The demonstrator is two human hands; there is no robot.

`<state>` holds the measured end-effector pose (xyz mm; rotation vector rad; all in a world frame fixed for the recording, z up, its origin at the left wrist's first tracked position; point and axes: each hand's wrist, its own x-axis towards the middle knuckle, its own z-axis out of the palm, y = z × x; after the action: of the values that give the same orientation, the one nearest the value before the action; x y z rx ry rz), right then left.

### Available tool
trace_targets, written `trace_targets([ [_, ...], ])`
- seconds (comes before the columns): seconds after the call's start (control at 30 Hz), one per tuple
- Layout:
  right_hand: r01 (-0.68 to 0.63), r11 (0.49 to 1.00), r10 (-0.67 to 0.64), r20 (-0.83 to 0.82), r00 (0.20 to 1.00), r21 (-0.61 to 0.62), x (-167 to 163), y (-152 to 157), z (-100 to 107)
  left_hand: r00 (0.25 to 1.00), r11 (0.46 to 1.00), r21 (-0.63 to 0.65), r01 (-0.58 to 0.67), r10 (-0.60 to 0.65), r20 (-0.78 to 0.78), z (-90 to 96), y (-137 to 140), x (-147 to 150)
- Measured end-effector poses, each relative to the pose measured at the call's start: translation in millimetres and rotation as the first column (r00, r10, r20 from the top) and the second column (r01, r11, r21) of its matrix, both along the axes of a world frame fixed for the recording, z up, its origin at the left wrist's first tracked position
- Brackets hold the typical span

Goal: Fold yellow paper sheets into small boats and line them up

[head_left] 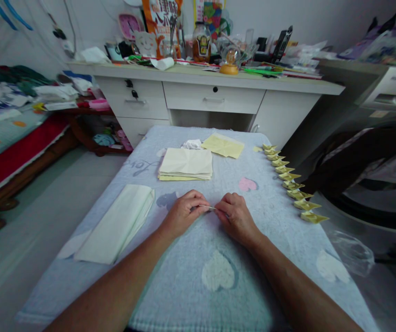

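Observation:
Between my two hands is a small, thin folded piece of paper [207,207], seen nearly edge-on and mostly covered by fingers. My left hand [186,210] pinches its left end. At the right end, the thumb and fingers of my right hand [235,214] are closed on it. Just beyond my hands lies a stack of cream paper sheets [187,163]. Yellow sheets [223,145] rest behind it, beside a crumpled white tissue [192,144]. Along the right edge runs a row of several folded yellow paper boats [286,176]. A long folded pale paper bundle [118,223] lies left of my left hand.
A blue patterned cloth [184,286] covers the table. Behind it stands a white desk [215,97] crowded with jars and small items. To the right are a washing machine [388,101] and a clear plastic bag [352,253]; a bed [18,138] is on the left.

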<state>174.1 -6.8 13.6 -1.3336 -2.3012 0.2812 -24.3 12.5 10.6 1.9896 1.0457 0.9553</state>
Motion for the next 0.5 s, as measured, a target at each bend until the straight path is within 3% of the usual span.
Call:
trace_targets([
  [0.3,-0.109,0.993,0.110,-0.036,0.993,0.033,-2.4,0.3,4.4,0.995,0.998,-0.055,-0.015,0.021,0.095,3.0,-1.6,-2.6],
  [0.5,-0.018,1.000,0.020,-0.160,0.987,0.013,-0.3,2.0,-2.1,0.943,0.962,-0.203,-0.182,0.229,0.242,0.6,-6.3,-0.1],
])
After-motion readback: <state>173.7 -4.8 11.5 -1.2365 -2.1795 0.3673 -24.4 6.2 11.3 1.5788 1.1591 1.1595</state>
